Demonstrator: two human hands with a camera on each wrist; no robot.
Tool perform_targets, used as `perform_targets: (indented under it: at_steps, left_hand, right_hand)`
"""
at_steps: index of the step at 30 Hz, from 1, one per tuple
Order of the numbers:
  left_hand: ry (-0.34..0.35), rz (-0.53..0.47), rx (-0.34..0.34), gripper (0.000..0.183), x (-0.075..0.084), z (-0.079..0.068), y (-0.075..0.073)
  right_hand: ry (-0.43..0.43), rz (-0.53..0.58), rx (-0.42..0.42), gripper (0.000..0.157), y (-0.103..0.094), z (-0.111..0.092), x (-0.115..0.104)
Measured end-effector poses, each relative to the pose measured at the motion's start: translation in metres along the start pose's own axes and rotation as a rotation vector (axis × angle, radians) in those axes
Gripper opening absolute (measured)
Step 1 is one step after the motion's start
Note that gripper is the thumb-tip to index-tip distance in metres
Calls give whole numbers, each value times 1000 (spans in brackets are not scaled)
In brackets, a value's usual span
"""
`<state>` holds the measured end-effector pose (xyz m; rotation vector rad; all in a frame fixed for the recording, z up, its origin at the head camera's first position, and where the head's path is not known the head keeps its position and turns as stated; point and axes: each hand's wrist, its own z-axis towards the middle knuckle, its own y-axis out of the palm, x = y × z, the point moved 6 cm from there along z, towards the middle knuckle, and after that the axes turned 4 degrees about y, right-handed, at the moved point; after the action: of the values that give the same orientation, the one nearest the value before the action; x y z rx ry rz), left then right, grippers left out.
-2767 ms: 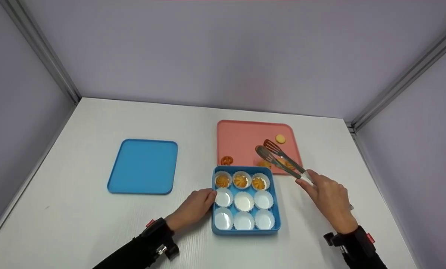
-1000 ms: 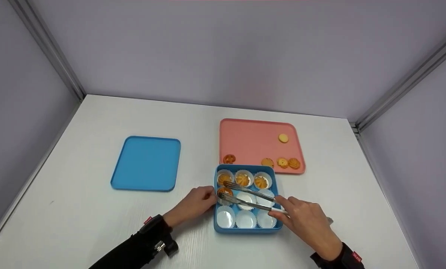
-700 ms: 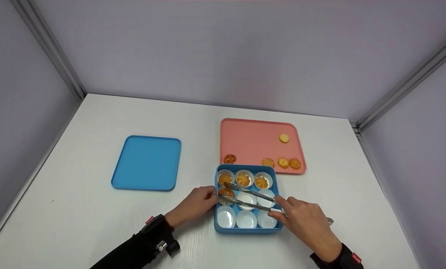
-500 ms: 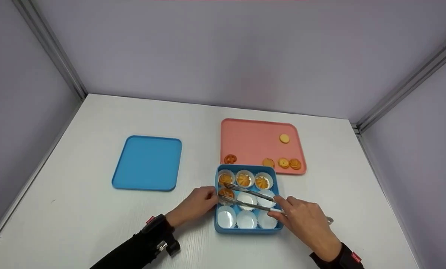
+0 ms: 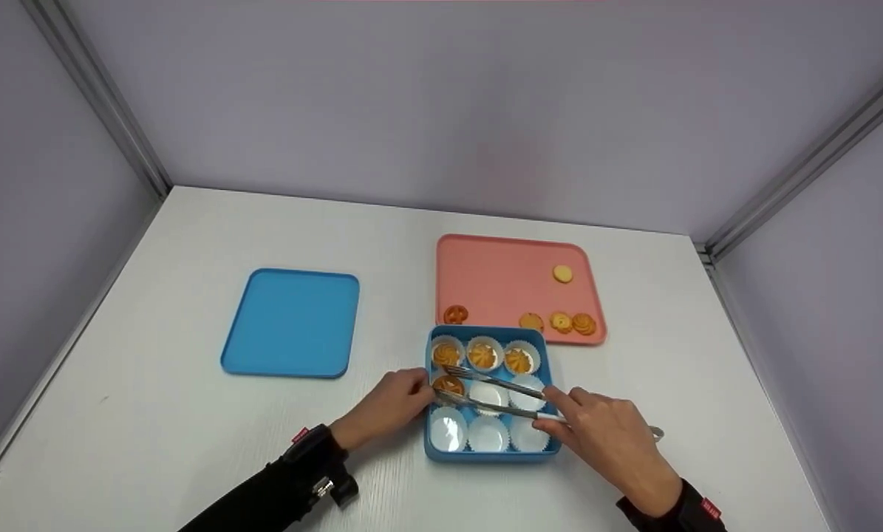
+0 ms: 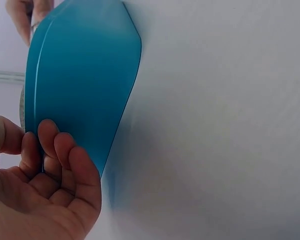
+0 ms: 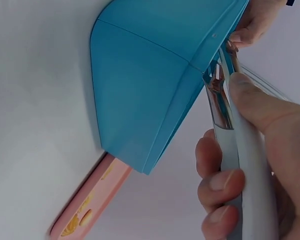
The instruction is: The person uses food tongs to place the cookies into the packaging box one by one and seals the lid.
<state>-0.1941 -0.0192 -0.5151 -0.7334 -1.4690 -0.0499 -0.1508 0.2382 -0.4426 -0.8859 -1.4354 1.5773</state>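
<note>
My left hand [image 5: 383, 408] holds the left wall of a blue box [image 5: 489, 457], with thumb and forefinger at its rim in the left wrist view. Inside the box stand white paper cups [image 5: 488, 434] in three rows. The far row holds swirled golden cookies [image 5: 482, 356]. A browner cookie [image 5: 449, 385] lies in the left cup of the middle row. My right hand [image 5: 611, 443] grips white-handled metal tongs [image 5: 496, 406], which reach across the box. Their two tips are apart, on either side of that brown cookie; whether they touch it I cannot tell.
Behind the box, partly covered by it, lies a pink tray [image 5: 500, 277] with a pretzel [image 5: 456, 314], a pale round cookie [image 5: 562, 273] and several other cookies [image 5: 583, 324]. A flat blue tray [image 5: 290, 323] lies on the left of the white table [image 5: 145, 428].
My right hand has brought the tongs from above the pink tray leftward to the box. A brown cookie now lies in the middle row's left cup. The left hand stays on the box.
</note>
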Motion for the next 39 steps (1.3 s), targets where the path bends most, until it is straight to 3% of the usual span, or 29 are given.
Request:
perform_targets:
  at_steps: [16,32,39]
  left_hand:
    - [42,17,5,19,1,0,0]
    - [22,35,5,19,0,0,0]
    - [5,35,4,19,-1,-1,-1]
  right_hand:
    - [13,70,-35,42,7,4,0]
    - [36,86,-49,47,5,4,4]
    - [65,148,60,45,-5,1,18]
